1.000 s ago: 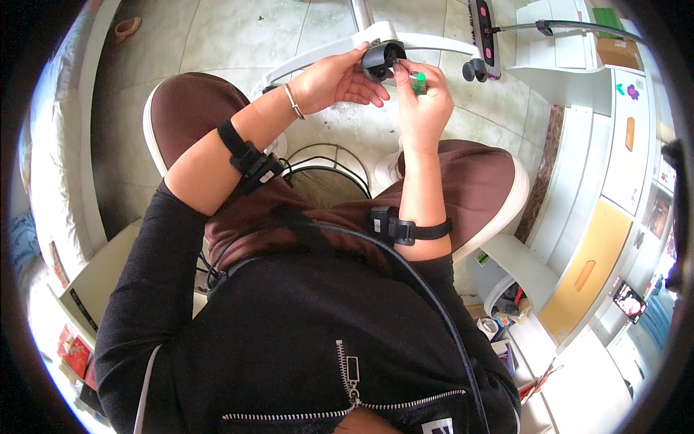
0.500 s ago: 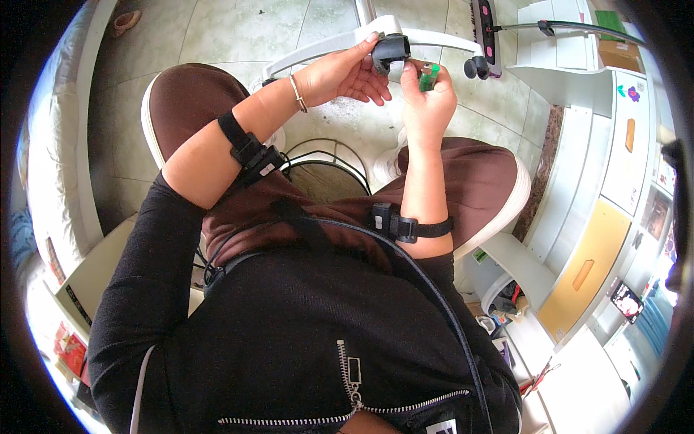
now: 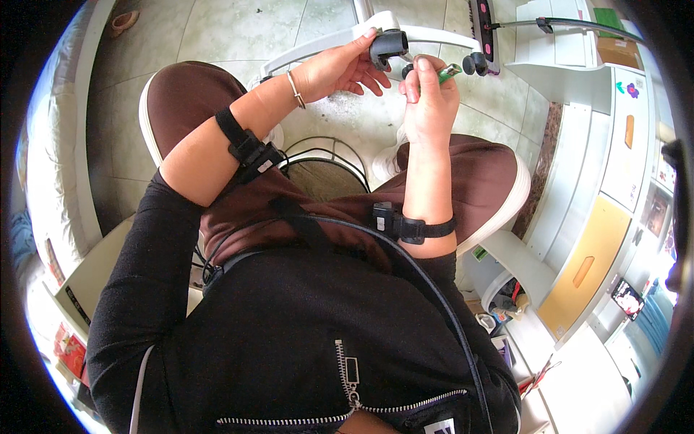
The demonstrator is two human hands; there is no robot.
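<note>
My left hand (image 3: 343,69) grips a black caster (image 3: 389,48) at the white chair base (image 3: 303,50), thumb on its upper side, other fingers loosely curled below. Just right of it, my right hand (image 3: 431,105) is closed around a small green tool (image 3: 448,73) with some metal on it; its tip is too small to make out. My right fingertips sit just below the caster, near a thin metal part; whether they touch it I cannot tell. Another black caster (image 3: 475,64) is at the right end of the base.
A dark board with pink spots (image 3: 486,40) lies beyond the base. White shelving and drawers (image 3: 624,137) line the right, with a small bin (image 3: 499,293). A bed (image 3: 58,145) edges the left, near a slipper (image 3: 123,23). Cables (image 3: 318,141) loop between my legs.
Both hands have shifted slightly up in view. My right hand has turned and drawn a little rightward from the caster, the green tool now angled up and right.
</note>
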